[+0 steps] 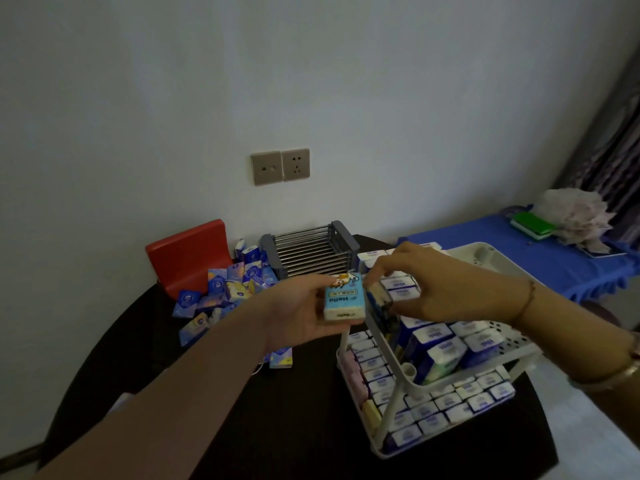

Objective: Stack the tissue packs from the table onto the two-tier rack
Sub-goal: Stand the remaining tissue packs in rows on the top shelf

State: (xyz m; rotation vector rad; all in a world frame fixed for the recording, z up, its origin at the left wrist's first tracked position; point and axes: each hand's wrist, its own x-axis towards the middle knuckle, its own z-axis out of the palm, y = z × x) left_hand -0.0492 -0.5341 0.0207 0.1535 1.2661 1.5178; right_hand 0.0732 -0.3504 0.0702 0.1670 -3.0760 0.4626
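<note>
Fingers of the left hand curl round a light blue "Hello" tissue pack, thumb on top and palm beneath, so it sits upright and steady just short of the rack's near corner. Right beside them, the right hand reaches down from above and pinches a darker blue pack between thumb and fingertips, holding it on edge at the rim of the upper tier; my guess is that this narrow grip lets it slide into the gap between the rim and the packs already standing there. Below both hands, the two-tier rack is well filled: rows of blue-and-white packs stand on end on both tiers, packed tight so they prop each other up. Beyond the left fingers, loose packs lie heaped on the dark table before a red stand, so plenty of stacking remains, probably with the "Hello" pack next
</note>
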